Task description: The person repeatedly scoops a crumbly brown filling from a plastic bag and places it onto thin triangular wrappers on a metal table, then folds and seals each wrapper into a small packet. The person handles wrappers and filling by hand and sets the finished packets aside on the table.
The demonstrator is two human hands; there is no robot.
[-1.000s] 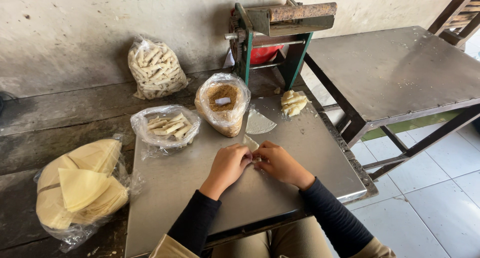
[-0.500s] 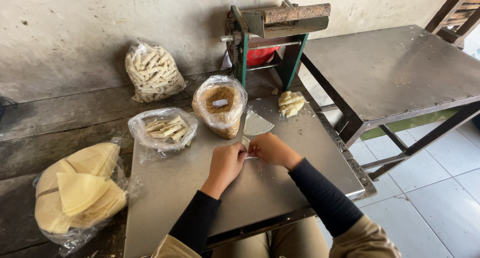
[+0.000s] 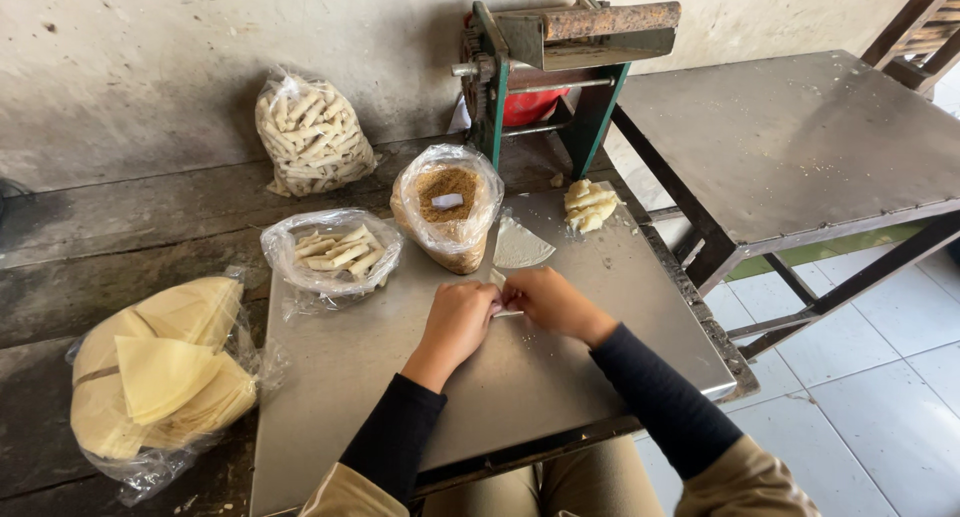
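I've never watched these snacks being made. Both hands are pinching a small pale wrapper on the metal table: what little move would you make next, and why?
Probably keep rolling the wrapper forward into a stick. Left hand and right hand pinch it from either side, and the open bag of finished rolls beside them holds thin tubes like that.

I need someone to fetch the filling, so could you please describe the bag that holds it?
On the metal worktable, just above the hands, stands an open clear bag. It alone holds brown crumbly filling; the bag of rolls to its left holds pale sticks.
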